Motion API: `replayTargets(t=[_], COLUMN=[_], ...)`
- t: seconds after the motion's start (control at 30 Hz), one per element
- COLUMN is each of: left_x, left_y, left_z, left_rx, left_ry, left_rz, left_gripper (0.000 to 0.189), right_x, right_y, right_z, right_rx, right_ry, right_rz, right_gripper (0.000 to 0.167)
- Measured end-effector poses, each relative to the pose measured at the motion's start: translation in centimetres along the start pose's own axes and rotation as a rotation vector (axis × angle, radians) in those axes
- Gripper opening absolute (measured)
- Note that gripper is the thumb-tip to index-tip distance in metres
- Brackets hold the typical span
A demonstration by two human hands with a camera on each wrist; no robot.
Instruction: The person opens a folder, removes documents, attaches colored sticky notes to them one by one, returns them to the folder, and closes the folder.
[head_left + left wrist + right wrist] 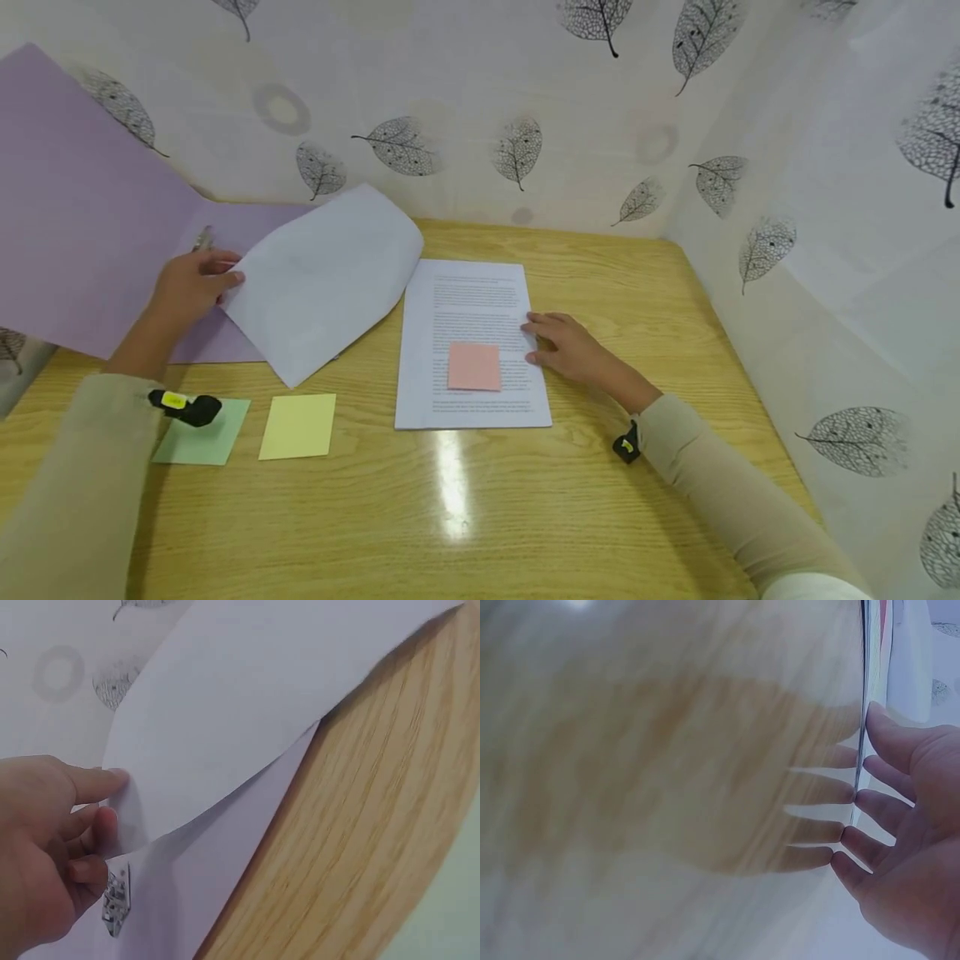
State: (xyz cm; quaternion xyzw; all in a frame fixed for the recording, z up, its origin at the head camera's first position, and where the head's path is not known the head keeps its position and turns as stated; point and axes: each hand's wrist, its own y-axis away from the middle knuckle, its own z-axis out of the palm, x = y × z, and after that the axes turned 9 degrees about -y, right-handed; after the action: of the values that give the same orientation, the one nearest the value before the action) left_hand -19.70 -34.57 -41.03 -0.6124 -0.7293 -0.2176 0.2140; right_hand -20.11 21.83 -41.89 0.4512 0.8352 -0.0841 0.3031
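My left hand (187, 283) pinches the left edge of a white sheet of paper (330, 275) between thumb and fingers. The sheet curves up over the open purple folder (90, 217), and its visible face is blank. Just by the left fingers, a metal clip (117, 900) shows on the folder. In the middle of the table lies a stack of printed paper (480, 292) with a pink sticky note (474, 367) on its top page. At the stack's right edge, my right hand (573, 350) touches the paper with fingertips and thumb, fingers loosely extended.
A green sticky note (206, 437) and a yellow sticky note (297, 427) lie on the wooden table (360, 525) in front of the folder, the green one partly under the left wrist camera. A leaf-patterned covering (465, 67) stands along the back and right sides.
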Motion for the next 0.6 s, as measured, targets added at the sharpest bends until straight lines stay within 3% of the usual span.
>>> replayTargets(t=[0.17, 0.3, 0.6], left_x=[1.4, 2.3, 5.7], left_y=[1.7, 3.2, 5.9], left_z=[-0.6, -1.2, -1.8], left_rx=[-0.006, 0.005, -0.088], left_ry=[0.062, 0.142, 0.274], left_rz=[0.001, 0.02, 0.084], left_gripper=[0.06, 0.054, 0.049], right_x=[-0.1, -0.1, -0.3], right_y=[0.0, 0.0, 0.0], right_z=[0.0, 0.0, -0.1], right_rx=[0.002, 0.001, -0.002], right_ry=[0.003, 0.003, -0.006], right_rz=[0.0, 0.011, 0.005], right_gripper=[0.057, 0.057, 0.057])
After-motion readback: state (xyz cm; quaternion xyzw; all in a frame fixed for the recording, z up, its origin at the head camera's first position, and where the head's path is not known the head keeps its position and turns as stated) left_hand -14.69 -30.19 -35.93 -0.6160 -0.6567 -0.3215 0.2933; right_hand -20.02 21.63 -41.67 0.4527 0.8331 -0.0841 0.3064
